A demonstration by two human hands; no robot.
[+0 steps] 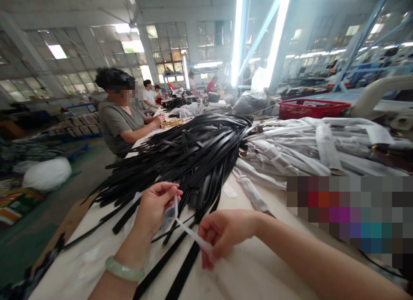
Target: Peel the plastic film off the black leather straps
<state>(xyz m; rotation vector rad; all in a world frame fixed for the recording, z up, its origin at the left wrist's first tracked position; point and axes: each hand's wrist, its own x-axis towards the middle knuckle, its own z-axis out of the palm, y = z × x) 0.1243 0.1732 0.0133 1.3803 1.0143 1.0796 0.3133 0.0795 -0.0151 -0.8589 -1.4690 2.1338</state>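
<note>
My left hand [156, 205], with a pale green bangle on its wrist, pinches the upper end of a thin white strip [190, 232]. The strip bends and runs down to my right hand [217, 235], whose curled fingers close on its other part. Both hands are above the pale table, in front of a big heap of black straps [193, 149]. Several black straps pass beneath and between the hands. To the right of the heap lie many straps wrapped in white material [290, 149].
A person in a grey shirt [121, 119] works at the table's left side, near small gold-coloured pieces [172, 123]. A red basket [312, 108] stands at the back right. White sacks [47, 173] lie on the floor at left. More people are farther back.
</note>
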